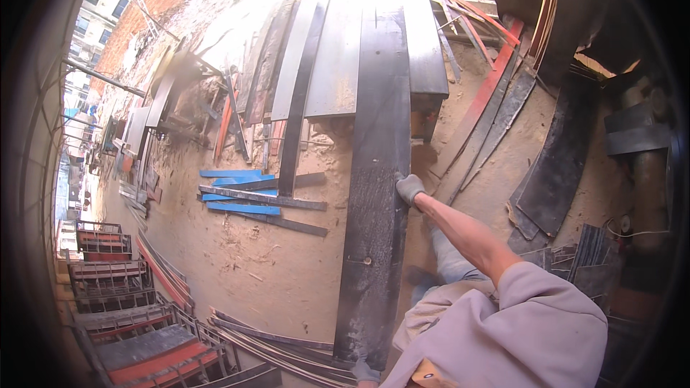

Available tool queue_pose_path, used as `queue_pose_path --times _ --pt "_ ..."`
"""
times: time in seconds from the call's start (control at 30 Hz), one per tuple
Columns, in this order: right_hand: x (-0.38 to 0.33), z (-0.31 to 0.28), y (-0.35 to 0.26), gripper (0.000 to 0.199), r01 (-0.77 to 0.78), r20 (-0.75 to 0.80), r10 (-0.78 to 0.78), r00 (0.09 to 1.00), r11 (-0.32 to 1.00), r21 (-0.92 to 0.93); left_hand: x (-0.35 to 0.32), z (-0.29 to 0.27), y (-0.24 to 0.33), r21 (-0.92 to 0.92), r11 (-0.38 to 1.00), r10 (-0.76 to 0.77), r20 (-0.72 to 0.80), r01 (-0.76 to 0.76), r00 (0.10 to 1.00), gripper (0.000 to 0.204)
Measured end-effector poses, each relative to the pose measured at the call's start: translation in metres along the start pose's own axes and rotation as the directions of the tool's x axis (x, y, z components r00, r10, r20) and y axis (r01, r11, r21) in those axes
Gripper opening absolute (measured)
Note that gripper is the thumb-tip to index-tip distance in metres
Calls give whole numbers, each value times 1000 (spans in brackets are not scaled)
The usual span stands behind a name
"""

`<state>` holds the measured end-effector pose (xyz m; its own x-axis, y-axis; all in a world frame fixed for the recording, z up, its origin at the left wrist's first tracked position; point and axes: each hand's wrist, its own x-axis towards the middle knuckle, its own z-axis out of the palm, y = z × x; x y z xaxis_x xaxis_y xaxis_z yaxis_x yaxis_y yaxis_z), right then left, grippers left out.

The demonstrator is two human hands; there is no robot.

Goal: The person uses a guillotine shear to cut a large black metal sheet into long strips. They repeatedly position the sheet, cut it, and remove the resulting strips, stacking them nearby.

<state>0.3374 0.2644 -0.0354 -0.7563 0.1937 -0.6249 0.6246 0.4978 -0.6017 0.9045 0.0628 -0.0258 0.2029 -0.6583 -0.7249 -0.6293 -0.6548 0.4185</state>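
Board [375, 194], long, black and scuffed, runs away from me up the middle of my head view, and I take every other place from it. My right hand [411, 190], in a grey glove, is closed on the board's right edge about midway along, its fingers curled in against the side. My left hand [365, 371], gloved too, is at the board's near end, cut by the lower rim of the view; it touches the end there, but I cannot tell how far its fingers are closed. Left of the board's far half I see grey panels [334, 72] lying side by side. Left of its middle, blue strips [243, 208] and dark ones lie loosely crossed on sandy ground [287, 266]. A bundle of thin strips [269, 345] lies left of its near end, and metal frames [144, 345] with red and dark faces stand farther left. Right of the board I make out a red beam [480, 100] lying slantwise, and beyond that a dark curved sheet [557, 172]. A jeans leg [449, 255] shows just right of the board, below my outstretched right arm.
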Motion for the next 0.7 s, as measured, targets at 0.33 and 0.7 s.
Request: queue_pose_path --times 0.33,0.7 --pt "85 -77 -91 66 108 11 -115 993 888 -447 6 113 43 -60 961 -242 290 270 926 61" --pt "218 -131 -170 59 167 2 -236 972 684 -710 -61 265 123 -241 913 -173 501 329 848 39"
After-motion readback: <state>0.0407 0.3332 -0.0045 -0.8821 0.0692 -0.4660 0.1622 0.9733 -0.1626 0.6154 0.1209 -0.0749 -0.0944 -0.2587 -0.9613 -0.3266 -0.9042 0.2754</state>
